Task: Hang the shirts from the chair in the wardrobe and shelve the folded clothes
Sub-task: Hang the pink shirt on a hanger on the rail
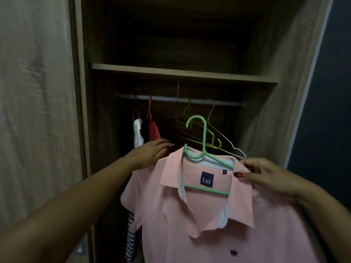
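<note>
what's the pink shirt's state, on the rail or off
Off: the hanger hook is clear of the rail; the right hand holds the shirt up.

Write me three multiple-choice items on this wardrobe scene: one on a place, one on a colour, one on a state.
1. Against the rail, the hook of the hanger in the pink shirt is: A) over it B) below it, unhooked C) above it.
2. That hanger is: A) red B) green C) black.
3. The right hand: A) hangs idle B) grips the rail C) pinches the pink shirt by its collar.
Answers: 1 B, the hook is in the air under the rail; 2 B, its hook and bar show green; 3 C, thumb and fingers close on the fabric beside the collar.
</note>
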`<action>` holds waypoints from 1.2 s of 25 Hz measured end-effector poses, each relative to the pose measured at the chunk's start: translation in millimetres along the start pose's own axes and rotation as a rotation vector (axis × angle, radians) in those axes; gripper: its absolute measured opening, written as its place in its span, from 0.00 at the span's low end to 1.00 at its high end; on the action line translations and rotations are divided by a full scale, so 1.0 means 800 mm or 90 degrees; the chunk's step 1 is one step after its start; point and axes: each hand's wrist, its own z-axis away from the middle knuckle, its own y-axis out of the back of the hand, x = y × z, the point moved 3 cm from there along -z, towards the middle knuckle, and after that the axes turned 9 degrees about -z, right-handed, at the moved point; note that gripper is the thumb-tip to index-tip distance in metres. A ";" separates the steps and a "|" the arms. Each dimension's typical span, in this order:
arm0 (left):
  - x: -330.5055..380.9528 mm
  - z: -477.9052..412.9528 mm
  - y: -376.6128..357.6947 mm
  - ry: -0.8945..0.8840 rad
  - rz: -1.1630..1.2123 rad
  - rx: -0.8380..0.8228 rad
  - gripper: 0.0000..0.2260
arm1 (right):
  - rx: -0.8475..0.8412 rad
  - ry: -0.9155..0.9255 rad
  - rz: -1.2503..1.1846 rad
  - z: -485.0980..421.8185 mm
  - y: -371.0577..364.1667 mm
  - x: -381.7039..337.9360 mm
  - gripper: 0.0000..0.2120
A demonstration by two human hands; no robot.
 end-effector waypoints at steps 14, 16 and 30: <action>-0.141 0.083 -0.011 0.043 -0.249 -0.092 0.10 | 0.294 -0.002 0.219 -0.177 -0.002 -0.092 0.05; -0.130 0.088 -0.008 0.015 -0.206 -0.058 0.09 | 0.361 -0.010 0.223 -0.222 -0.019 -0.108 0.08; -0.063 0.158 0.005 0.046 -0.038 -0.025 0.07 | 0.373 0.009 0.302 -0.394 -0.137 -0.036 0.17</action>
